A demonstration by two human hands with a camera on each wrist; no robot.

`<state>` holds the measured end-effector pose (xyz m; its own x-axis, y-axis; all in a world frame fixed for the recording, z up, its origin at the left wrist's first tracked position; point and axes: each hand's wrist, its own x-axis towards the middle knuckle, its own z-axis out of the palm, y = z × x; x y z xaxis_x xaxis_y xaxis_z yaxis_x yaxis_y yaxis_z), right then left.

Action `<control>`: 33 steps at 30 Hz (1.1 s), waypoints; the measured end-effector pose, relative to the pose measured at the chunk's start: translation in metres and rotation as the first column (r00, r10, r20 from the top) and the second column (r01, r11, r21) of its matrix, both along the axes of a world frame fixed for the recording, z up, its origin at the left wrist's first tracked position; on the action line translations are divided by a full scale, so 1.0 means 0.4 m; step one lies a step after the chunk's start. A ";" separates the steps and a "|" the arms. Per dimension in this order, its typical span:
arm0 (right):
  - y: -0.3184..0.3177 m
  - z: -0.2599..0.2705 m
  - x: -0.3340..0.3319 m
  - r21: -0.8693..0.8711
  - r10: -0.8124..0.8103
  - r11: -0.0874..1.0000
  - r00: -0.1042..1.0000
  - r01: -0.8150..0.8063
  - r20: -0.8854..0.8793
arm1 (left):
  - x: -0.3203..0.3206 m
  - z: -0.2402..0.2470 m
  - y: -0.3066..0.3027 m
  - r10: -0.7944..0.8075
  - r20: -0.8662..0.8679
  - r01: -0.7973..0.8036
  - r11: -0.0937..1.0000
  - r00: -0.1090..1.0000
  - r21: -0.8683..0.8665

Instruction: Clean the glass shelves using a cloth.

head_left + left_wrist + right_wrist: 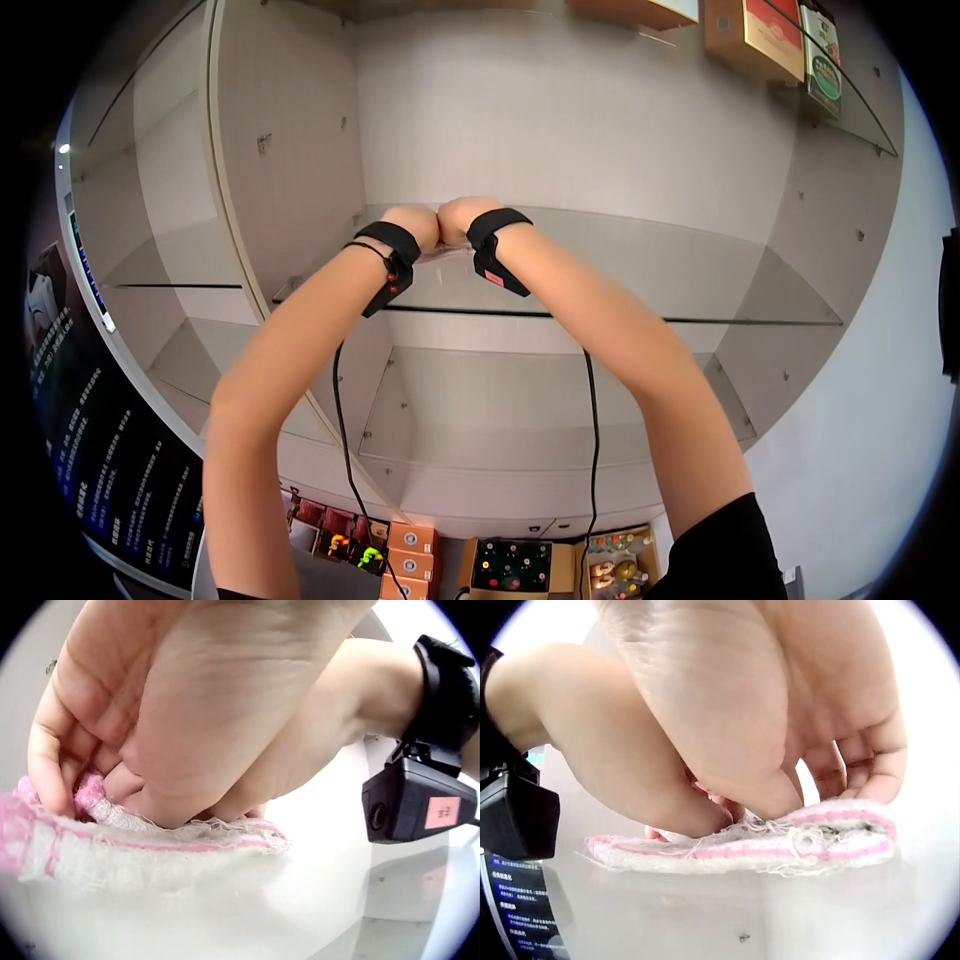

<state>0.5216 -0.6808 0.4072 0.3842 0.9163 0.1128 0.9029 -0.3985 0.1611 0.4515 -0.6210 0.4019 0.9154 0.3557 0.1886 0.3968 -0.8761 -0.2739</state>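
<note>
a pale cabinet (580, 110) (glass-shelved) stands between a dark lettered panel (110, 460) and a bluish-white wall (870, 420).

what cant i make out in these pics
Pink-striped white cloth: head view, mostly hidden by left hand and right hand.
Dark panel: head view, small print too tiny and blurred.
Gold-and-red box: head view, top cut off by upper edge.
</note>
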 end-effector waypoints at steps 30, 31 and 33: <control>-0.029 0.013 0.069 0.016 -0.098 0.995 0.994 0.099 -0.051 | 0.124 0.000 0.013 0.068 0.001 -0.068 0.996 0.998 -0.051; -0.029 0.017 0.065 0.017 -0.116 0.993 0.992 0.117 -0.056 | 0.131 0.000 0.018 0.080 0.003 -0.080 0.995 0.997 -0.053; -0.027 0.019 0.065 0.018 -0.132 0.991 0.989 0.133 -0.063 | 0.140 -0.003 0.026 0.093 0.003 -0.093 0.994 0.996 -0.053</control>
<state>0.5474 -0.6914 0.4147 0.5088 0.8545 0.1049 0.8500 -0.5179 0.0964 0.5075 -0.6106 0.4009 0.8769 0.4488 0.1723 0.4787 -0.8484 -0.2260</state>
